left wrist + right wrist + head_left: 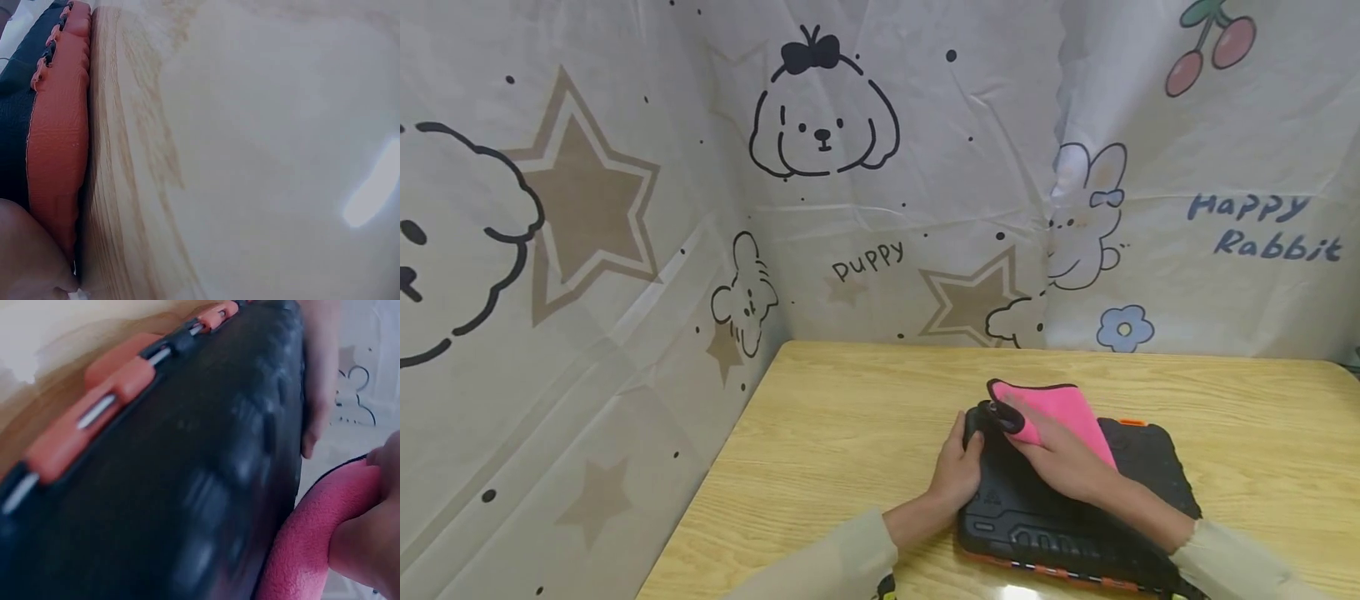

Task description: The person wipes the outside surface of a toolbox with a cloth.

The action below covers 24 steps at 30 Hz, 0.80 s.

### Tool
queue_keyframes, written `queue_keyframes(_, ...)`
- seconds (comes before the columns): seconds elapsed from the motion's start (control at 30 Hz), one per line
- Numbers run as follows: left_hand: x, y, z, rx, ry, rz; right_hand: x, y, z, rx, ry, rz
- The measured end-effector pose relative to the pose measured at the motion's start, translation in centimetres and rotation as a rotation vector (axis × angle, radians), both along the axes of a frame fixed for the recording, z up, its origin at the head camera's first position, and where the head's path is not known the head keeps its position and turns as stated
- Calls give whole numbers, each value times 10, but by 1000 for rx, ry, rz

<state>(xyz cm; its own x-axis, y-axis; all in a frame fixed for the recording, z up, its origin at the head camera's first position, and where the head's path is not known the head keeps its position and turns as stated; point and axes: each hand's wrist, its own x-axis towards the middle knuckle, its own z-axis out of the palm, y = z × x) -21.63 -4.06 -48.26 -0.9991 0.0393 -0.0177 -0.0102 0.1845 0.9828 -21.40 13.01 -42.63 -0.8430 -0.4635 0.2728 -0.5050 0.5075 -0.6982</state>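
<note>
A black hard plastic case [1018, 496] with an orange lower half lies on the wooden table. My left hand [957, 475] grips its left edge, thumb on the top face. In my right hand [1063, 458] is a pink cloth [1071, 412] with black edging, bunched in the fingers and laid against the lid's upper left part. The right wrist view shows the pink cloth [303, 550] pinched by the right hand [369, 531] against the case's black lid [187, 437]. Only the orange side [59, 137] and part of the left hand [28, 256] show in the left wrist view.
The light wooden table [850, 400] extends left, behind and right of the case. Printed fabric [887, 208] with puppies, stars and a rabbit hangs along the back and left. An orange tab [1132, 422] pokes out at the case's far edge.
</note>
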Motion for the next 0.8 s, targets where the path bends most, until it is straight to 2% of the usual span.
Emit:
queue_keyframes(0.1,0,1,-1,16,40,-14,2,-8,-2,98,20,59)
queue_keyframes(0.2,0,1,-2,30,87,-20,5,-11,-4,270,66,136)
queue_keyframes(0.3,2,0,-3,44,108,-12,6,-11,-7,418,141,211)
queue_keyframes(0.37,2,0,-3,51,103,-13,6,-10,-9,472,184,242)
queue_keyframes(0.53,3,2,-3,50,69,-23,8,-5,-10,508,223,265)
queue_keyframes(0.8,0,1,-2,29,26,-9,15,7,-8,536,204,266)
